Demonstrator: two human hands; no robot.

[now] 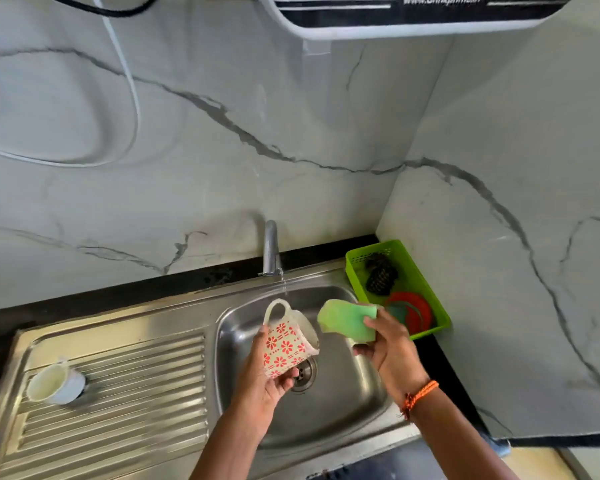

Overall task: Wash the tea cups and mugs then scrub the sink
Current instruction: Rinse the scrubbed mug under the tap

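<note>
My left hand [267, 372] grips a white mug with red flower patterns [288, 341], tilted on its side over the steel sink basin [347, 393], handle up, mouth facing right. My right hand [388, 344] pinches a green sponge [347, 322] just right of the mug's mouth, not touching it. A thin stream of water falls from the tap [271, 251] near the mug's handle. A plain white cup [54, 382] lies on its side on the ribbed drainboard [136, 393] at the left.
A green plastic basket [426, 292] on the black counter right of the sink holds a dark scrubber [380, 275] and a red round thing. The marble wall stands close behind and to the right. A water purifier [413, 15] hangs above.
</note>
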